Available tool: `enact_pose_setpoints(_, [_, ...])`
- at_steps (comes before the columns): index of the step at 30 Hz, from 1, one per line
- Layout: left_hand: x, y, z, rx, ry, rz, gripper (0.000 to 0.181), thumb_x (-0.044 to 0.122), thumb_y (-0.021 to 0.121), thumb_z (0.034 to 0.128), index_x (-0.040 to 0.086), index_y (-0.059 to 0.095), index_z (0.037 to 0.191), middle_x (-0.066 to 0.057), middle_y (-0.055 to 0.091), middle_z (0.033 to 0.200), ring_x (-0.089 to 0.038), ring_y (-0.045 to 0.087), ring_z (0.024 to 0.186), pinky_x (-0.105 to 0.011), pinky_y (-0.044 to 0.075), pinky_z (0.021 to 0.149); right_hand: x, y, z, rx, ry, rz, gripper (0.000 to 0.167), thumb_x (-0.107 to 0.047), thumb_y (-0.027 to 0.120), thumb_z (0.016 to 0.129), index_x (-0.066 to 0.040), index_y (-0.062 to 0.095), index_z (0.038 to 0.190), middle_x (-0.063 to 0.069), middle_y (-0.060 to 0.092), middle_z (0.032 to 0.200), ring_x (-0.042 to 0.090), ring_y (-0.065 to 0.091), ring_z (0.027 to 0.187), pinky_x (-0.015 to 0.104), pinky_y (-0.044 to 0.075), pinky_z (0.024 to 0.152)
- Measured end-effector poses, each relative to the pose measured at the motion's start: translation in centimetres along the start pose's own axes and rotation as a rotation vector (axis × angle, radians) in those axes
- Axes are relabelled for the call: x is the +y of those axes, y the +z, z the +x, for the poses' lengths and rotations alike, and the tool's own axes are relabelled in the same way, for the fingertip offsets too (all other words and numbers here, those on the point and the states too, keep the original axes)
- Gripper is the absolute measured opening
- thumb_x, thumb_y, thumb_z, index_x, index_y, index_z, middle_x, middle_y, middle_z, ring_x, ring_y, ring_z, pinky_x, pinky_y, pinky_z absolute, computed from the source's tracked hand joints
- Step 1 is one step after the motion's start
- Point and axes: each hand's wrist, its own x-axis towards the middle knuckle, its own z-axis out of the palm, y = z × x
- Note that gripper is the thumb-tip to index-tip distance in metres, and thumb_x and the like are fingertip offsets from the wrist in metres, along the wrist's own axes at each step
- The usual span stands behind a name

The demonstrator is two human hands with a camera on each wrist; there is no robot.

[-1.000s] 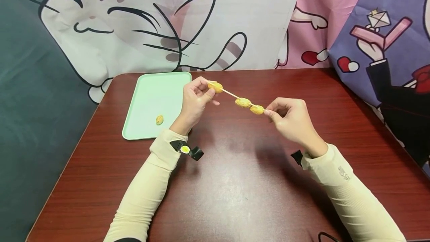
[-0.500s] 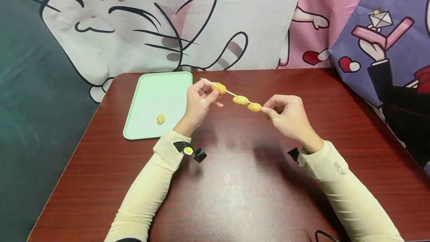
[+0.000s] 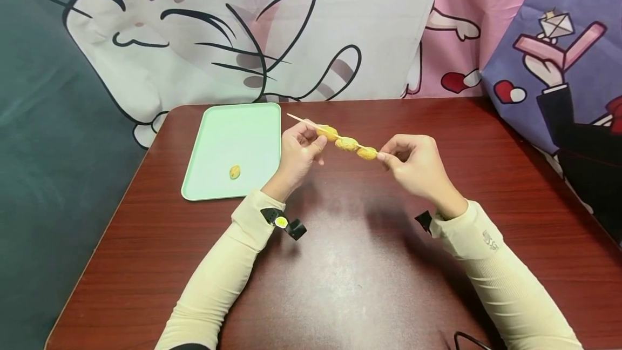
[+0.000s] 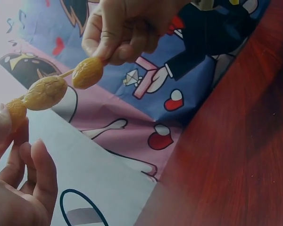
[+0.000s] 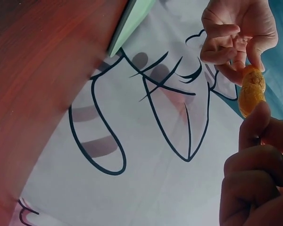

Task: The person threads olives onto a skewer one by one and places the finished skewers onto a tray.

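A thin wooden skewer (image 3: 297, 119) runs through three yellow, wrinkled, oval dried fruits above the table. Between thumb and fingers, my left hand (image 3: 297, 154) pinches the leftmost dried fruit (image 3: 327, 133); the skewer's bare tip sticks out beyond it. The middle dried fruit (image 3: 346, 143) and the rightmost dried fruit (image 3: 366, 153) sit close by. At the other end, my right hand (image 3: 418, 169) pinches the skewer beside the rightmost fruit. In the left wrist view, a short stretch of skewer shows between the middle fruit (image 4: 45, 93) and the end fruit (image 4: 87, 73).
One more yellow dried fruit (image 3: 235, 172) lies on a pale green tray (image 3: 238, 128) at the table's back left. The dark red wooden table (image 3: 340, 285) ends at a printed cloth backdrop (image 3: 384, 26). A black cable (image 3: 468, 339) lies at the front edge.
My left hand has moved right, sliding the leftmost fruit along the skewer toward the other two. More bare skewer now sticks out at the left. The right hand has shifted slightly left.
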Motion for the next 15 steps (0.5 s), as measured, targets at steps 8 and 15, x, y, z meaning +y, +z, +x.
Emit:
enact_pose_setpoints(8, [0.5, -2.0, 0.3, -0.186, -0.086, 0.108, 0.022, -0.006, 0.063, 0.0902, -0.013, 0.059, 0.111, -0.01, 0.072, 0.097, -0.011, 0.063, 0.074, -0.028, 0.055, 0.051, 0.5, -0.8, 0.1, 0.008, -0.021, 0.046, 0.008, 0.006, 0.073, 0.084, 0.001, 0.07, 0.079, 0.014, 0.066, 0.064, 0.008, 0.06, 0.05, 0.019, 0.045, 0.045])
enact_pose_setpoints(15, [1.8, -10.9, 1.0, -0.145, -0.302, 0.61, 0.039, 0.011, 0.072, 0.0903, -0.002, 0.062, 0.126, -0.02, 0.067, 0.122, -0.015, 0.067, 0.091, -0.025, 0.053, 0.063, 1.1, -1.7, 0.2, -0.006, -0.013, 0.021, 0.008, 0.006, 0.072, 0.084, 0.001, 0.07, 0.078, 0.011, 0.067, 0.063, 0.008, 0.061, 0.051, 0.019, 0.045, 0.045])
